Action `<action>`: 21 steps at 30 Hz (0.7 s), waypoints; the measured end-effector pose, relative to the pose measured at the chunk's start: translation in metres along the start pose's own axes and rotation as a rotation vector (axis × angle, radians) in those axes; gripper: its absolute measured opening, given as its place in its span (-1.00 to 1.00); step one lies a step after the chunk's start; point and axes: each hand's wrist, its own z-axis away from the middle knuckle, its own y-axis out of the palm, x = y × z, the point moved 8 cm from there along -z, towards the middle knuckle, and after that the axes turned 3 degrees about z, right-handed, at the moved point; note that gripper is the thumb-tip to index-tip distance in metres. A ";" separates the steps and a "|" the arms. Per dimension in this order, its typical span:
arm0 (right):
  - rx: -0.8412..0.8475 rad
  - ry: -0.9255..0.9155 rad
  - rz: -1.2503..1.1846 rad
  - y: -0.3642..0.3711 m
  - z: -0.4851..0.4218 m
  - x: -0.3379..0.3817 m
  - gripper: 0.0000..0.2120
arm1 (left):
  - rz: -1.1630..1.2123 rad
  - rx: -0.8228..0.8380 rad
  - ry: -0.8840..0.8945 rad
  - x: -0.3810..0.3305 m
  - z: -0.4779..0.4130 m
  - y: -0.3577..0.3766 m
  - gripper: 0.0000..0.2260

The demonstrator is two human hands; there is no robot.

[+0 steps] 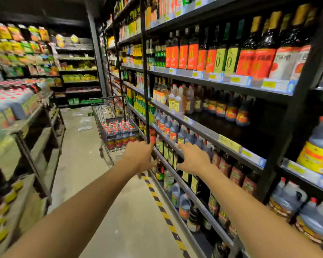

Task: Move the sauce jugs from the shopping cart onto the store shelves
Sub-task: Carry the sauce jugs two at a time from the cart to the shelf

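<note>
A: Head view, quick. Where are the hands?

B: Both arms stretched out toward the shelving at 1 o'clock. Left hand [139, 155] sits at the foot of a black upright post [145, 71], fingers curled toward it; whether it grips the post or just touches, cannot tell, it's blurred. Right hand [193, 159] is spread wide, palm down, holding nothing, over the edge of a lower shelf [199, 131] at 2 o'clock.

A: Sauce jugs?

B: Red-capped sauce jugs [119, 128] packed in the shopping cart [108, 116], dead ahead at 12 o'clock, just beyond the left hand, parked beside the shelving. Neither hand touches them.

A: On the shelves?

B: More dark jugs [171, 127] with red caps in a row on that lower shelf, just past the right hand. Tall dark bottles [209, 51] with orange and green labels higher up at 1 o'clock. One big jug [319, 151] with a yellow label at 3 o'clock, blurred.

A: Anything else?

B: Yellow-black striped tape [162, 207] on the floor along the shelf base, between the forearms. Another rack [35, 112] at 9 o'clock, goods on it too smeared to read
</note>
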 end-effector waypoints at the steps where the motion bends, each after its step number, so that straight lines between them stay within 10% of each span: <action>1: 0.004 -0.028 -0.009 0.007 -0.021 0.005 -0.37 | -0.012 0.016 -0.027 0.013 -0.010 0.011 -0.53; 21: 0.196 -0.309 -0.140 0.164 -0.405 0.131 -0.35 | 0.020 0.188 -0.441 0.255 -0.218 0.184 -0.51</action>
